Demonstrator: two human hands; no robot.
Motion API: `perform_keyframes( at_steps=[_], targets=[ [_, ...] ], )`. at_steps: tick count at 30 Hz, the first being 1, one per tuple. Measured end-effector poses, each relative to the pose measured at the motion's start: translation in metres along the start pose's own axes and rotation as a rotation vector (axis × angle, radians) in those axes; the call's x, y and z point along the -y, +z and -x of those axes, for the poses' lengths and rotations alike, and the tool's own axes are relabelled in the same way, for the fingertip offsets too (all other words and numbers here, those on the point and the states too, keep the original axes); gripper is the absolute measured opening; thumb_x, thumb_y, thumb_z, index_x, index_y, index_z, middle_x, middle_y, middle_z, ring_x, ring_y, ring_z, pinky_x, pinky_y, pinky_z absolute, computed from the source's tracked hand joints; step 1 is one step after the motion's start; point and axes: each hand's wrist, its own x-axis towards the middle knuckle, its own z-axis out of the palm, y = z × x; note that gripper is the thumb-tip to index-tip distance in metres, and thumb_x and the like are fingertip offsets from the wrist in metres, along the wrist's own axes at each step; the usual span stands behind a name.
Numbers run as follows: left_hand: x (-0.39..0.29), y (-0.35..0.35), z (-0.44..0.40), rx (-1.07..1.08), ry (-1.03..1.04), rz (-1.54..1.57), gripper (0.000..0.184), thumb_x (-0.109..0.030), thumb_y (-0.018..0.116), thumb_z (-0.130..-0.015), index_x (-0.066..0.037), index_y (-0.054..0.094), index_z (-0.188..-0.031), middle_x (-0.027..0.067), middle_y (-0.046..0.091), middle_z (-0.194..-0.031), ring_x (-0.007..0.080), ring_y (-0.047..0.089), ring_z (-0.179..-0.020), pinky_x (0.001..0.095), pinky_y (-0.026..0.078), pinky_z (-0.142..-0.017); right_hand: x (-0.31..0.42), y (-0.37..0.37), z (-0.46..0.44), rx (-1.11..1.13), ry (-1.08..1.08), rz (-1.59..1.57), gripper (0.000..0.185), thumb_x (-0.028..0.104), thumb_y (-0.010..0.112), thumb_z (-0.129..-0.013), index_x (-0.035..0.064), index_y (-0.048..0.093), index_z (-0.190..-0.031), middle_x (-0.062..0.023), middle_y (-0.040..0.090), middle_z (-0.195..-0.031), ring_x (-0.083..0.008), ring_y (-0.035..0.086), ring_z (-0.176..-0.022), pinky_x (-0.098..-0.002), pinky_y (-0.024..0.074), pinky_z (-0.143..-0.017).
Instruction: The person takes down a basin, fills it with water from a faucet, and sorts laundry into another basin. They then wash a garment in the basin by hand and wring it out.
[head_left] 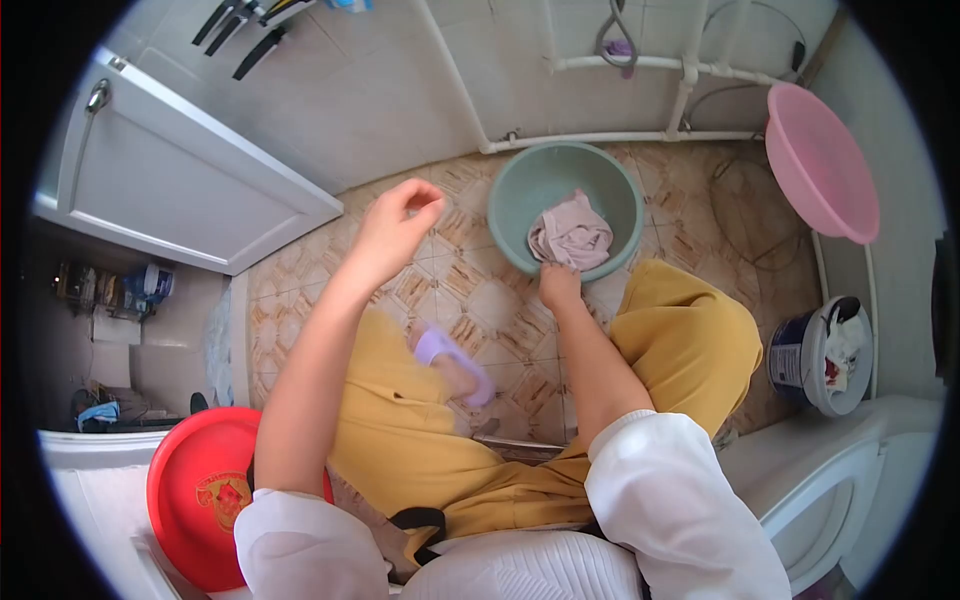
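A green plastic basin rests on the patterned tile floor, near the wall pipes. Inside it lies a crumpled pale pink cloth, bunched toward the near side. My right hand is at the basin's near rim, its fingers closed over the edge right beside the cloth; the fingertips are partly hidden. Left of the basin, my left hand hangs in the air, apart from it. Its fingers curl toward the thumb in a loose pinch, and nothing shows between them.
A pink basin leans at the right wall, above a bucket with litter in it. The toilet stands at lower right. A red basin sits at lower left. The white door stands ajar on the left.
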Motion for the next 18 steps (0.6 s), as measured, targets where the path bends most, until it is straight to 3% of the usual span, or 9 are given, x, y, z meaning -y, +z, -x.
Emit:
perform_keyframes(
  at_steps=[3, 5, 9, 11, 13, 14, 15, 16, 18],
  targets=[
    [-0.003, 0.036, -0.030, 0.086, 0.068, -0.049, 0.027, -0.026, 0.059, -0.082, -0.002, 0.062, -0.095, 0.0120, 0.065, -0.093, 0.0231, 0.060, -0.090, 0.0335, 0.045, -0.080, -0.013, 0.006, 0.000, -0.065, 0.016, 0.030, 0.026, 0.012, 0.045, -0.082, 0.0084, 0.057, -0.105, -0.0095, 0.060, -0.108, -0.0261, 0.054, -0.107, -0.0526, 0.0322, -0.098],
    [0.018, 0.064, -0.054, 0.266, -0.048, -0.083, 0.028, -0.027, 0.059, -0.080, -0.003, 0.062, -0.095, 0.0126, 0.065, -0.092, 0.0250, 0.061, -0.091, 0.0351, 0.046, -0.080, -0.021, 0.002, 0.002, -0.072, 0.009, 0.102, 0.025, 0.012, 0.046, -0.082, 0.0107, 0.058, -0.104, -0.0087, 0.061, -0.107, -0.0251, 0.055, -0.106, -0.0520, 0.0318, -0.099],
    [0.064, 0.110, -0.100, 0.360, -0.035, -0.205, 0.030, -0.030, 0.059, -0.079, -0.006, 0.064, -0.096, 0.0125, 0.065, -0.095, 0.0269, 0.061, -0.091, 0.0374, 0.047, -0.080, -0.039, -0.003, 0.002, -0.122, -0.047, 0.221, 0.023, 0.010, 0.049, -0.082, 0.0174, 0.062, -0.099, -0.0060, 0.063, -0.100, -0.0218, 0.056, -0.104, -0.0507, 0.0309, -0.100],
    [0.077, 0.134, -0.108, 0.380, -0.164, -0.465, 0.027, -0.028, 0.054, -0.081, -0.009, 0.065, -0.097, 0.0127, 0.065, -0.095, 0.0288, 0.061, -0.091, 0.0394, 0.048, -0.078, -0.045, -0.012, 0.001, -0.036, -0.062, 0.269, 0.024, 0.010, 0.050, -0.081, 0.0176, 0.062, -0.100, -0.0062, 0.063, -0.100, -0.0221, 0.057, -0.102, -0.0479, 0.0345, -0.098],
    [0.109, 0.178, -0.104, 0.355, -0.213, -0.415, 0.024, -0.027, 0.054, -0.081, -0.011, 0.067, -0.094, 0.0135, 0.065, -0.092, 0.0312, 0.059, -0.093, 0.0397, 0.047, -0.081, -0.053, -0.029, -0.003, 0.054, -0.074, 0.317, 0.025, 0.009, 0.052, -0.080, 0.0179, 0.062, -0.100, -0.0064, 0.064, -0.099, -0.0225, 0.058, -0.101, -0.0450, 0.0380, -0.095],
    [0.128, 0.203, -0.097, 0.327, -0.255, -0.398, 0.021, -0.025, 0.054, -0.081, -0.013, 0.068, -0.091, 0.0144, 0.066, -0.089, 0.0336, 0.058, -0.096, 0.0401, 0.046, -0.084, -0.056, -0.037, -0.009, 0.221, -0.034, 0.203, 0.026, 0.011, 0.055, -0.078, 0.0176, 0.062, -0.102, -0.0072, 0.064, -0.099, -0.0247, 0.058, -0.099, -0.0415, 0.0414, -0.091],
    [0.144, 0.224, -0.083, 0.283, -0.153, -0.428, 0.021, -0.025, 0.054, -0.080, -0.012, 0.069, -0.088, 0.0137, 0.066, -0.087, 0.0326, 0.059, -0.094, 0.0407, 0.044, -0.086, -0.061, -0.041, -0.018, 0.381, 0.012, 0.084, 0.029, 0.012, 0.059, -0.075, 0.0174, 0.062, -0.104, -0.0081, 0.064, -0.099, -0.0269, 0.059, -0.097, -0.0380, 0.0448, -0.087],
    [0.157, 0.244, -0.068, 0.237, -0.049, -0.458, 0.022, -0.025, 0.054, -0.079, -0.010, 0.069, -0.085, 0.0131, 0.066, -0.084, 0.0316, 0.059, -0.091, 0.0414, 0.043, -0.087, -0.069, -0.041, -0.032, 0.397, 0.021, 0.099, 0.029, 0.012, 0.059, -0.075, 0.0174, 0.062, -0.104, -0.0081, 0.064, -0.099, -0.0269, 0.059, -0.097, -0.0380, 0.0448, -0.087],
    [0.174, 0.272, -0.045, 0.256, -0.023, -0.496, 0.021, -0.024, 0.055, -0.078, -0.008, 0.069, -0.082, 0.0128, 0.066, -0.083, 0.0304, 0.059, -0.090, 0.0422, 0.042, -0.088, -0.090, -0.033, -0.055, 0.407, -0.004, -0.290, 0.040, 0.021, 0.064, -0.073, 0.0120, 0.059, -0.111, -0.0134, 0.063, -0.103, -0.0308, 0.058, -0.098, -0.0381, 0.0468, -0.084]
  ],
)
